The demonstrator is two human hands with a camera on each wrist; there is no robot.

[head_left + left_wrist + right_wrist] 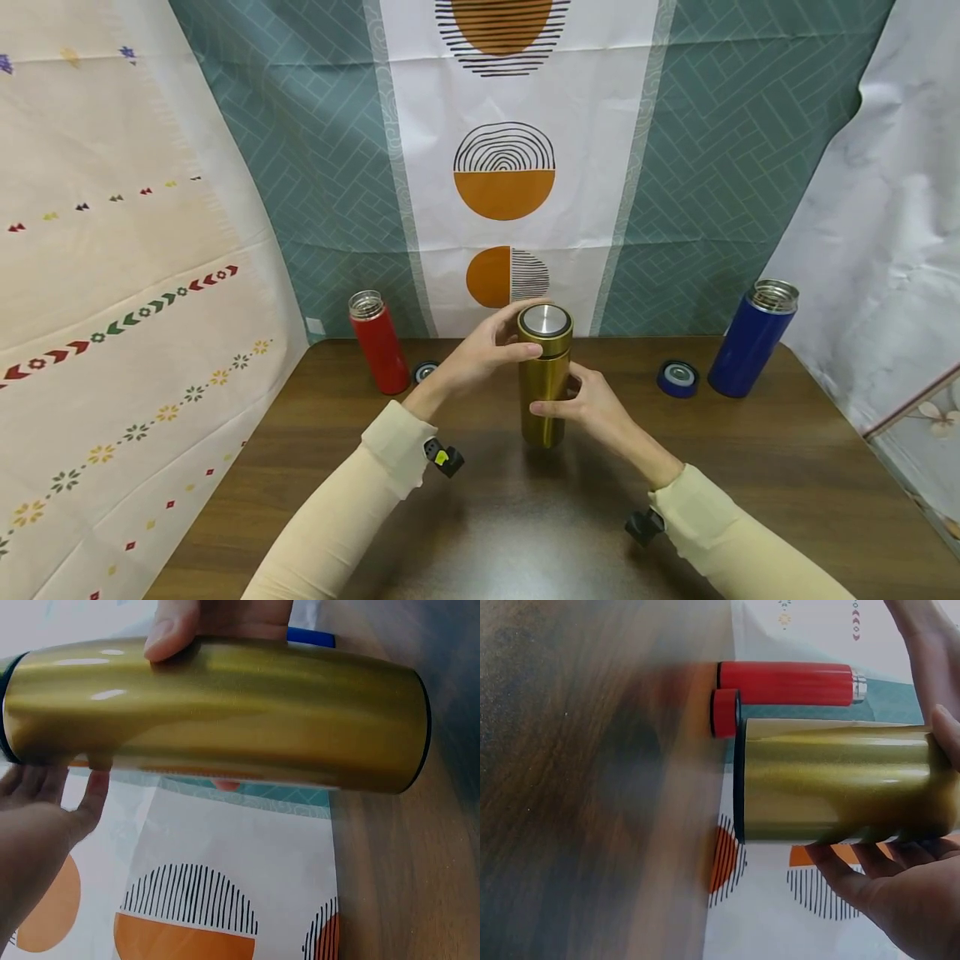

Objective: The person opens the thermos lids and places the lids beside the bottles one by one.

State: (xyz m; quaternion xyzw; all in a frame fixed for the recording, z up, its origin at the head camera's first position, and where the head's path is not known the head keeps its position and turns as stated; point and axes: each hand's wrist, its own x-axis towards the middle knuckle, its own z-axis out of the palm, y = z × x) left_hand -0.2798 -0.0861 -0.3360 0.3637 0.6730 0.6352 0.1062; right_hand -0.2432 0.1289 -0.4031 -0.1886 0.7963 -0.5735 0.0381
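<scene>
A gold thermos bottle [543,392] stands upright in both hands at mid-table, its steel-topped lid [547,321] on. My left hand [483,350] grips it at the lid, thumb in front and fingers behind. Lower down, my right hand [600,408] holds the body from the right side, with its thumb [171,634] pressed on the gold surface in the left wrist view. The right wrist view shows the fingers of that right hand [907,900] around the bottle's far side. Whether the base touches the table, I cannot tell.
An open red bottle [381,346] stands at the back left, its red lid [724,712] beside it. At the back right is an open blue bottle [752,337] with a blue lid [678,379] to its left. Patterned cloths hang behind the wooden table [510,533].
</scene>
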